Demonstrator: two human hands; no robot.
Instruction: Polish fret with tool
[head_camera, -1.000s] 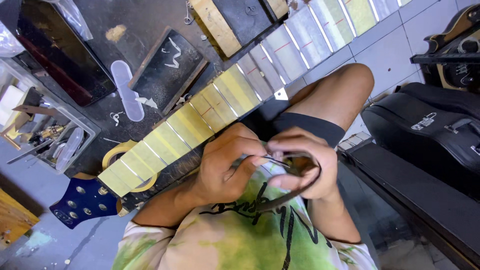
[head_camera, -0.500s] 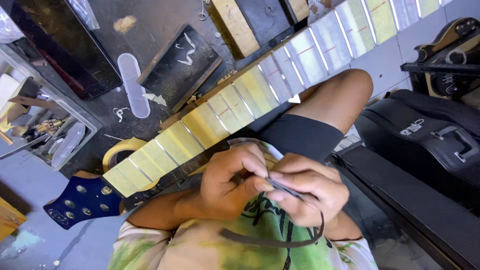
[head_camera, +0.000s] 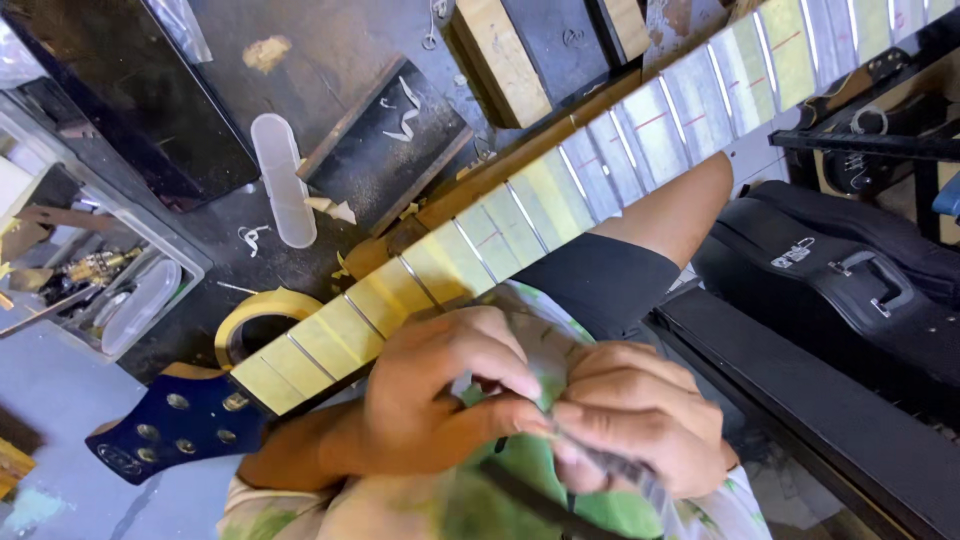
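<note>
My left hand (head_camera: 440, 400) and my right hand (head_camera: 640, 420) meet over my lap, in front of my green tie-dye shirt. Both pinch a thin dark curved strip (head_camera: 535, 503); its grey end (head_camera: 605, 462) is blurred between my right fingers. Just beyond my hands a guitar neck (head_camera: 520, 225) lies diagonally, its fretboard covered in yellowish tape between the metal frets. Its blue headstock (head_camera: 170, 425) with several tuner holes points to the lower left.
A roll of masking tape (head_camera: 240, 318) lies under the neck near the headstock. A clear tray of small parts (head_camera: 100, 275) sits at the left, a translucent oblong piece (head_camera: 280, 180) and wood blocks (head_camera: 500, 60) on the dark bench. Black guitar cases (head_camera: 850, 290) stand at the right.
My hands have drawn closer together and dropped lower in view. The strip's loop, first held up between the hands, now hangs below them. The view has shifted along the neck.
</note>
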